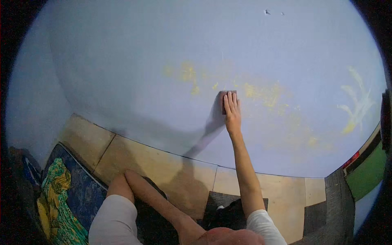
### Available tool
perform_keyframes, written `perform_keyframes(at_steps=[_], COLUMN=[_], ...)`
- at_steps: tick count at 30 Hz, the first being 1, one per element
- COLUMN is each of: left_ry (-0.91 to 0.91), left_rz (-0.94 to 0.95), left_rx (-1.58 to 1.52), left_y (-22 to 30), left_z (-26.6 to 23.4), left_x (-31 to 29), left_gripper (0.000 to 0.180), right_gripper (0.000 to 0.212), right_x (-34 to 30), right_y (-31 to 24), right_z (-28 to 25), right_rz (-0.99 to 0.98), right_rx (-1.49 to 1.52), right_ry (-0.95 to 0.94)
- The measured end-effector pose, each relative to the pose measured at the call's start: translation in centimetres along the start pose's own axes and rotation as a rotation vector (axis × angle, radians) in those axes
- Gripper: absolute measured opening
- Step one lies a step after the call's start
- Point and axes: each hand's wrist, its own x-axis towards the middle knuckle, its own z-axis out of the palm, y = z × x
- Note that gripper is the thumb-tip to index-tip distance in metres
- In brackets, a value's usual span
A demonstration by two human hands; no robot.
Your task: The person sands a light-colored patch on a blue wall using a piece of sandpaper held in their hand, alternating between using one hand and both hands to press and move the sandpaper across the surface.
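Note:
My right hand [232,110] is raised against a pale bluish wall [122,61], its fingers pointing up. Under them a piece of brown sandpaper [224,98] is pressed flat to the surface; its left edge and top show. Yellow scuffed patches [261,94] spread on both sides of the hand, mostly to the right and lower down. My left arm bends sharply at the elbow, and its forearm comes back toward my body. Of my left hand [192,232], only the part by the wrist shows at the lower edge; its fingers are hidden.
Two small damaged spots [267,12] mark the wall higher up. A whitish streaked patch [359,104] lies far right. Tan boards [281,196] and dark mats [314,220] cover the floor. At left, a patterned green-yellow cloth [57,196] lies on a dark blue mattress [87,194].

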Motion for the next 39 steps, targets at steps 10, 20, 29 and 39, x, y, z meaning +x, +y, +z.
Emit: perform_keyframes(at_steps=[10, 20, 29, 39], left_ry=[0.101, 0.706, 0.756, 0.869], left_rz=[0.017, 0.288, 0.600, 0.658], left_rx=[0.177, 0.472, 0.560, 0.713], left_y=[3.5, 17.5, 17.9, 18.4], left_z=[-3.3, -13.8, -10.7, -9.2], left_x=[-0.7, -6.2, -7.3, -8.4], left_gripper=[0.023, 0.037, 0.023, 0.027], right_gripper=[0.064, 0.056, 0.055, 0.050], right_x=[-1.7, 1.7, 0.3, -0.1], right_y=[-0.3, -1.3, 0.3, 0.9], right_z=[0.8, 2.2, 2.3, 2.2], right_rz=[-0.010, 0.027, 0.060, 0.035], right_rx=[0.007, 0.044, -0.012, -0.042], right_ry=[-0.030, 0.111, 0.057, 0.080])
